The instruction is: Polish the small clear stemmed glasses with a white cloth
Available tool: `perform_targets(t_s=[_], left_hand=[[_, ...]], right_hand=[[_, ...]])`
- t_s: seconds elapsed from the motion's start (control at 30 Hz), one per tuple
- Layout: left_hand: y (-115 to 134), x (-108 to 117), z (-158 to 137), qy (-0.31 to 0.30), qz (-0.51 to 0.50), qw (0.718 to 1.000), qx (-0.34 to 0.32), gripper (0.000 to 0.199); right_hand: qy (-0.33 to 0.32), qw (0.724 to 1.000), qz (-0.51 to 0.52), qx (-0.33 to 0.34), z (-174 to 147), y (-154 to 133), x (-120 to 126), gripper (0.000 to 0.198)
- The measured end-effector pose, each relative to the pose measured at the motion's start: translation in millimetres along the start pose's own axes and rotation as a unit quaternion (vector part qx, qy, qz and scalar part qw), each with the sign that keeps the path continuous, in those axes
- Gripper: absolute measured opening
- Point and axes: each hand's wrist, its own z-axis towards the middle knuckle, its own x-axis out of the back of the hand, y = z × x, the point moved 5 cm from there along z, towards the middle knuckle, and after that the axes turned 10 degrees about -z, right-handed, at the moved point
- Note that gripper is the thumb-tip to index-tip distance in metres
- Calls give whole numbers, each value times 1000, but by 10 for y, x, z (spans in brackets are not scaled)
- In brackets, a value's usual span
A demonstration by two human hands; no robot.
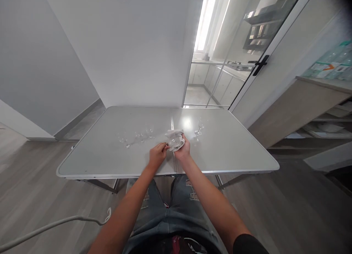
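Note:
Above the middle of the table, a clear stemmed glass (pixel 173 141) is held tilted sideways. My left hand (pixel 158 154) is closed, its fingertips pinching the stem end. My right hand (pixel 183 147) is wrapped around a white cloth (pixel 178 132) that lies against the bowl of the glass. The cloth partly hides the bowl and my right fingers. To the left on the table stand several clear stemmed glasses (pixel 142 136), faint against the pale top. On the right, past my right hand, is another stemmed glass (pixel 199 127).
The grey folding table (pixel 110 158) has a metal rim and a centre seam. A white wall (pixel 132 48) rises behind it. To the right are a glass door with a black handle (pixel 260 65) and a shelf holding plastic bottles (pixel 330 65). A pale cable (pixel 55 223) hangs at lower left.

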Motion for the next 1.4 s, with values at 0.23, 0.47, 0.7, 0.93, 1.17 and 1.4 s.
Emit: perform_targets(t_s=[0.23, 0.47, 0.7, 0.93, 1.17, 1.4], left_hand=[[-28, 25, 12, 19, -21, 999, 16, 23], [-79, 60, 34, 54, -38, 996, 58, 30], [-51, 92, 54, 43, -42, 996, 65, 29], [-210, -30, 20, -13, 52, 993, 104, 16], [-88, -108, 13, -67, 84, 993, 56, 16], [2, -75, -25, -70, 66, 995, 15, 24]], right_hand=[[69, 993, 80, 60, -306, 184, -80, 19], [24, 987, -54, 147, -591, 198, -150, 17], [20, 821, -445, 357, -759, 25, -240, 12], [-229, 611, -653, 384, -598, -45, -490, 18], [-204, 582, -736, 281, -187, -332, -595, 11], [-173, 798, -573, 65, 163, -513, -441, 17]])
